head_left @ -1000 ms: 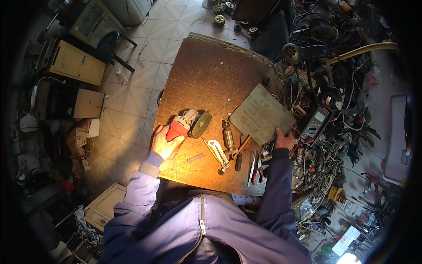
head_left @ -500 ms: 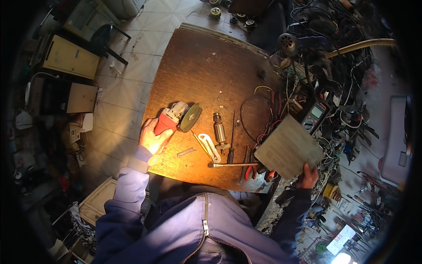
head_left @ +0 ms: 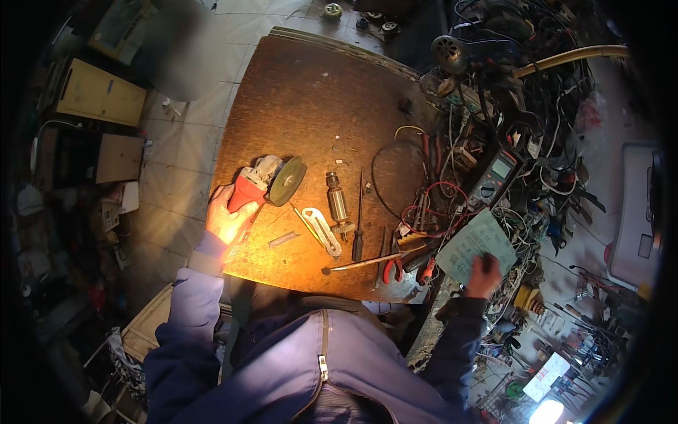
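Observation:
My left hand is closed round the red body of an angle grinder at the left side of the wooden table. The grinder's worn green-brown disc faces right. Beside it lie a pencil-like stick, a slotted metal piece and a motor armature. My right hand is over a flat greenish board or booklet on the cable heap to the right. Its fingers are curled and in shadow; whatever they grip is hidden.
A screwdriver, red-handled pliers and a brush lie along the near part of the wooden table. A multimeter with red leads rests among tangled cables on the right. A yellow cabinet stands at left.
The flat board has gone down onto the cables and shows a greenish face. My right hand has moved from its edge to over it. The brush has turned; the left hand keeps the grinder.

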{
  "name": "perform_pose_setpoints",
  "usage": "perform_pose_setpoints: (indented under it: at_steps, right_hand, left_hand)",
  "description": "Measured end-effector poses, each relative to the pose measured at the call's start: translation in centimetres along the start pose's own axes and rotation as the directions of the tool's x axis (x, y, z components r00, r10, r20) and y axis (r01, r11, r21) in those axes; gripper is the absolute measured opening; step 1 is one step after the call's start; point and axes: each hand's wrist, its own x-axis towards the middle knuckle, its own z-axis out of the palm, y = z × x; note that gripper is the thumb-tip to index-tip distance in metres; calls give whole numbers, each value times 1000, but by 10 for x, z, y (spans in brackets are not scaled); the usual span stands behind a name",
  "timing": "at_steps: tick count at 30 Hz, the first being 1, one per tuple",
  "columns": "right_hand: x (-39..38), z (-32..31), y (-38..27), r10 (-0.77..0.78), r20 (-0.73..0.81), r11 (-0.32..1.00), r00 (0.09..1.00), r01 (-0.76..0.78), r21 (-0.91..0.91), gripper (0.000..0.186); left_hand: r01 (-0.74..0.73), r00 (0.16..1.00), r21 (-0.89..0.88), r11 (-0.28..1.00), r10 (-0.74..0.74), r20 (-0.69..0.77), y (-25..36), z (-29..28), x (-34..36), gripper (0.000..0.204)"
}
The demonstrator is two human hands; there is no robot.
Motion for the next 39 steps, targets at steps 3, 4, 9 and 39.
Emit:
perform_pose_setpoints:
  at_steps: [3, 4, 9, 39]
  right_hand:
    - [-34, 68, -113, -244, 303, 956, 921, 176, 234, 24]
    - [-40, 93, -124, -279, 386, 935, 879, 156, 318, 22]
    - [-45, 172, -197, -254, 460, 930, 851, 84, 359, 22]
    - [-55, 133, -246, -372, 590, 504, 717, -378, 777, 20]
  left_hand:
    - [68, 998, -106, 992, -68, 2, 3, 3, -1, 56]
    - [187, 982, -211, 959, -181, 44, 21, 2, -1, 58]
    - [334, 942, -385, 860, -317, 108, 34, 0, -5, 57]
    - [173, 984, -107, 979, -176, -24, 17, 1, -1, 52]
